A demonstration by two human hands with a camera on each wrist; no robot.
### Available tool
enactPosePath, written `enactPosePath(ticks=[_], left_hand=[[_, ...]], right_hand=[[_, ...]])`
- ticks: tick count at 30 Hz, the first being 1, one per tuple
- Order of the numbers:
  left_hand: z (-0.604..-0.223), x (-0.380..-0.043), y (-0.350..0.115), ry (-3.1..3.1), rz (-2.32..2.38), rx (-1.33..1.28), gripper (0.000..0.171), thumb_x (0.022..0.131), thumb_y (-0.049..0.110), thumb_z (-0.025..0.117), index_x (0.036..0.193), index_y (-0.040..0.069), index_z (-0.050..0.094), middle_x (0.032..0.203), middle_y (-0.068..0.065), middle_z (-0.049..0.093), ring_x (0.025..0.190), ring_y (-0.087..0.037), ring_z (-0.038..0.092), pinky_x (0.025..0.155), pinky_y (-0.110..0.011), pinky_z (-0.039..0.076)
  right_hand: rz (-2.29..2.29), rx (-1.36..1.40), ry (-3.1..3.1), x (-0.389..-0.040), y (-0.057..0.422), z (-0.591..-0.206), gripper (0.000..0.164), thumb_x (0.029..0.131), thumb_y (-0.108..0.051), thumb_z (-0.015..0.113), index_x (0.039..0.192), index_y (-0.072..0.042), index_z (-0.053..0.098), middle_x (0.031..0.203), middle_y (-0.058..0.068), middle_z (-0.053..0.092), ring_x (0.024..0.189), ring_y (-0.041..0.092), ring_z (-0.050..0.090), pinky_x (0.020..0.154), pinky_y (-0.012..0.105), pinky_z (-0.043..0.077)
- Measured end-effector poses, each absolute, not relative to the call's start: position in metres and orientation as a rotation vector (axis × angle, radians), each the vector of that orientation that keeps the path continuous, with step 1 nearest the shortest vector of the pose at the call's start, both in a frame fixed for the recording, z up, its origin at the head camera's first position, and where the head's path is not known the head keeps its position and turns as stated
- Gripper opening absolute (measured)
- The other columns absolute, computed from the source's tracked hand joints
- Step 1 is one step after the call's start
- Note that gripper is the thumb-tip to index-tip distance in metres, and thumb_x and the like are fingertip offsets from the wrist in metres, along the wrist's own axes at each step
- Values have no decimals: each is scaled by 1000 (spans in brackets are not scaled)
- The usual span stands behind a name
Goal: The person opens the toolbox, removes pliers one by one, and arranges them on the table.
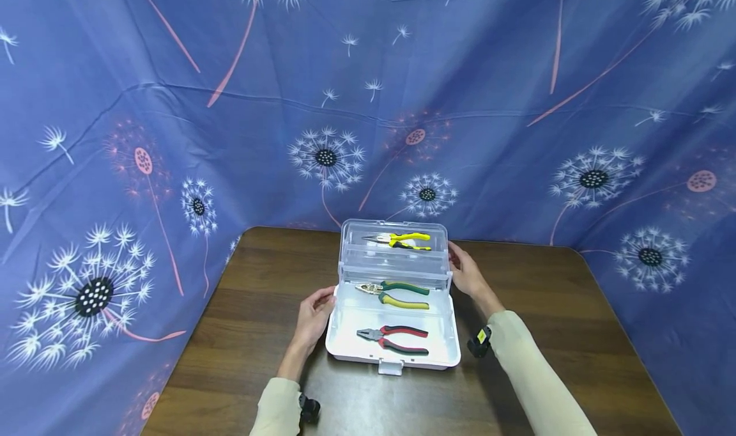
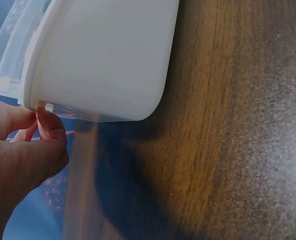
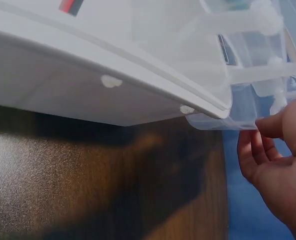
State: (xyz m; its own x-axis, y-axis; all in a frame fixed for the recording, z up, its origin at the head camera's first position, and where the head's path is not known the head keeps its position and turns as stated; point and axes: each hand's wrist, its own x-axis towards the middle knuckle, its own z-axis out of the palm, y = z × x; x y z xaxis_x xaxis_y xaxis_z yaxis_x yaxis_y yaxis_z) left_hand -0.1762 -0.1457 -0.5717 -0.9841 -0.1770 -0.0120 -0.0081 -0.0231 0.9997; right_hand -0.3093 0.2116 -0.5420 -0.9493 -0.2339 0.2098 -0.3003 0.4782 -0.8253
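The left hand [image 1: 313, 314] had its thumb and fingers nearly closed, pinching the left rim of the white box [image 1: 346, 334] toward the back. The right hand [image 1: 468, 275] was bent the same way, thumb against fingers on the right edge of the clear plastic top [image 1: 352, 257]. The box sat open on the wooden table [image 1: 259, 282], red-handled pliers [image 1: 385, 335] and green-and-yellow pliers [image 1: 382, 287] inside; yellow-and-black pliers [image 1: 397, 238] lay in the clear top.
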Motion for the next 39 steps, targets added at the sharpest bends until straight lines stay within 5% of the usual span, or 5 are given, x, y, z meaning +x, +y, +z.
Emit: enactPosePath(ticks=[7,23,32,39], left_hand=[[-572,-178,-139,-2129,-2145,235,31,101,-3,59,129,-14,61,120,-27,64,105,-22,61,85,-16,49],[-567,-176,-142,-2142,-2134,271,32,101,0,61,130,-12,62,120,-27,65,105,-23,62,85,-16,49],[-571,-177,-144,-2153,-2118,278,32,101,-1,60,130,-13,62,119,-27,64,103,-21,60,83,-15,48],[-571,-175,-144,-2152,-2130,306,32,101,0,60,131,-13,61,118,-25,64,101,-19,60,82,-16,48]], right_hand=[[1542,471,-2728,-312,216,-548,52,95,15,43,146,20,38,112,31,60,102,35,56,89,31,46],[1381,340,-2897,-315,220,-545,42,97,6,52,138,15,51,121,32,63,110,43,61,97,52,48],[1461,225,-2822,-314,220,-526,28,102,1,53,127,12,58,114,27,64,104,37,62,85,38,54],[1387,213,-2756,-318,217,-502,22,102,-1,55,120,7,63,113,24,66,104,35,61,90,43,48]])
